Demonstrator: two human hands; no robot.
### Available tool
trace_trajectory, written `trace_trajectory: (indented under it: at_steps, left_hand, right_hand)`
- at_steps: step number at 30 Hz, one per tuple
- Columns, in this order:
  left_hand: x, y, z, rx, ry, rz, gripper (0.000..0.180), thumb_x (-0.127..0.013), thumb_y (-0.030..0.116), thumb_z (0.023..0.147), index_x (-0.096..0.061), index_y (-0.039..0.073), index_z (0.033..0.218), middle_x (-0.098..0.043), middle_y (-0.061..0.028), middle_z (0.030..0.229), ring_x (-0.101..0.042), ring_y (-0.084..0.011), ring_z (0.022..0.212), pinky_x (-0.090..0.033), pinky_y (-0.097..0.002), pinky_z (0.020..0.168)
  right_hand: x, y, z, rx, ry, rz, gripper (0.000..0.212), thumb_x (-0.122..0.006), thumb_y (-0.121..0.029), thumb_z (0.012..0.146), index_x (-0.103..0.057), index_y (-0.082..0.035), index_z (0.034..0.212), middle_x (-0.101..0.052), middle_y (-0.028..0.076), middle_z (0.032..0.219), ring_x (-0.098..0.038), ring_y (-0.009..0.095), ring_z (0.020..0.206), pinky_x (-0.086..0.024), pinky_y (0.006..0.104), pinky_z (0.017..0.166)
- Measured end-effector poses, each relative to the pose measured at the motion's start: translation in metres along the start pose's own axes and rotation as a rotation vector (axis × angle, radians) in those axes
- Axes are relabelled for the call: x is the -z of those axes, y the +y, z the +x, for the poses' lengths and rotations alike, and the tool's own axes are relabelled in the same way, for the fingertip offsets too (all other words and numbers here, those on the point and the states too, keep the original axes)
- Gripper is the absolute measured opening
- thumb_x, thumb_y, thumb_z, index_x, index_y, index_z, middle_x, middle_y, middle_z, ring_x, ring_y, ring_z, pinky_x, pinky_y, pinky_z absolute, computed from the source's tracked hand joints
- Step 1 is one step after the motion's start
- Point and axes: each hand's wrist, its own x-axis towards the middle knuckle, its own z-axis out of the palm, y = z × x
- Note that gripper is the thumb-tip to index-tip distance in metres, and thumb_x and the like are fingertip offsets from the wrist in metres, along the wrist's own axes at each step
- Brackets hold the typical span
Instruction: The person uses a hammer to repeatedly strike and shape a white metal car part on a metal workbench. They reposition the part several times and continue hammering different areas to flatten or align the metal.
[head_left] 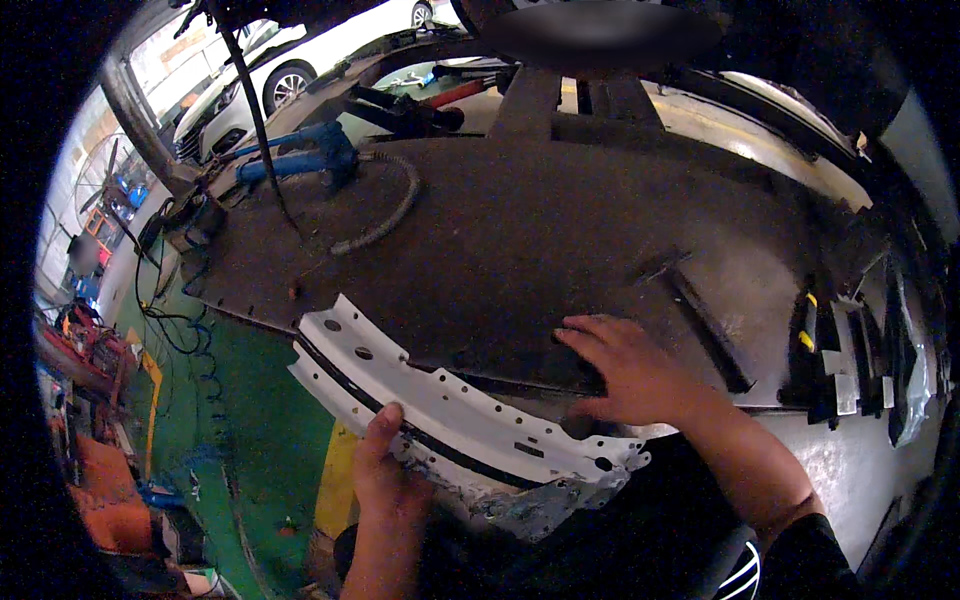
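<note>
A curved white metal car panel (pixel 430 395), with a row of holes and a dark slot along it, lies aslant in front of me. Its lower right edge looks crumpled and torn. My left hand (pixel 390 470) grips its near edge, thumb on top; the other fingers are hidden beneath. Over the right part of the panel, at the bench's edge, my right hand (pixel 635 375) is spread with fingers and thumb apart, holding nothing I can see. On the bench to its right lies a dark hammer (pixel 710 325).
The dark metal bench (pixel 500 230) carries a blue hydraulic pump (pixel 300 165) with a grey hose (pixel 405 195). Black trim pieces (pixel 845 350) lie at the right. Cables (pixel 165 300) trail over the green floor (pixel 260 400). A white car (pixel 270 85) stands beyond.
</note>
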Motion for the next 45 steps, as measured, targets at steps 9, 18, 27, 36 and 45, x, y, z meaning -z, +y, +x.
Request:
trace_trajectory:
  at_steps: [9,18,27,36,45]
  left_hand:
    - [0.006,-0.044,0.013,0.143,-0.048,-0.248,0.057,-0.067,0.034,0.080,-0.049,0.010,0.128,-0.056,-0.0114,0.125,-0.051,-0.0332,0.116,-0.040,-0.0526,0.102]
    - [-0.028,-0.093,0.031,0.206,-0.008,-0.426,0.050,-0.069,0.030,0.085,-0.049,0.008,0.125,-0.058,-0.0089,0.120,-0.056,-0.0281,0.112,-0.044,-0.0467,0.099]
    - [-0.023,-0.114,0.042,0.240,0.055,-0.065,0.054,-0.055,0.053,0.090,-0.049,0.009,0.122,-0.058,-0.0027,0.107,-0.056,-0.0195,0.088,-0.047,-0.0376,0.080]
    - [-0.022,-0.114,0.038,0.250,-0.008,-0.215,0.059,-0.058,0.047,0.090,-0.038,0.011,0.132,-0.053,-0.0058,0.126,-0.056,-0.0238,0.108,-0.048,-0.0421,0.083]
    - [-0.021,-0.107,0.036,0.318,0.082,-0.124,0.054,-0.054,0.046,0.093,-0.038,0.009,0.127,-0.053,-0.0110,0.117,-0.057,-0.0281,0.105,-0.051,-0.0475,0.081]
  right_hand:
    - [0.001,0.053,0.007,-0.196,0.042,-0.152,0.057,-0.074,-0.029,0.076,-0.054,-0.006,0.124,-0.049,0.015,0.130,-0.045,0.036,0.121,-0.036,0.0453,0.103]
    - [0.058,0.093,-0.050,-0.521,0.099,-0.360,0.052,-0.072,-0.035,0.078,-0.058,-0.002,0.117,-0.052,0.021,0.124,-0.049,0.036,0.118,-0.039,0.0437,0.101]
    - [0.032,0.091,-0.058,-0.784,0.091,0.011,0.063,-0.069,-0.039,0.079,-0.052,0.002,0.124,-0.061,0.024,0.109,-0.063,0.034,0.099,-0.049,0.0396,0.087]
    - [0.049,0.165,-0.078,-0.677,0.064,-0.329,0.049,-0.062,-0.024,0.080,-0.052,0.001,0.121,-0.064,0.016,0.087,-0.065,0.028,0.070,-0.051,0.0373,0.066]
    - [0.050,-0.022,-0.087,-0.585,0.260,0.656,0.039,-0.052,-0.035,0.094,-0.052,-0.004,0.118,-0.056,0.003,0.066,-0.054,0.014,0.049,-0.041,0.0268,0.042]
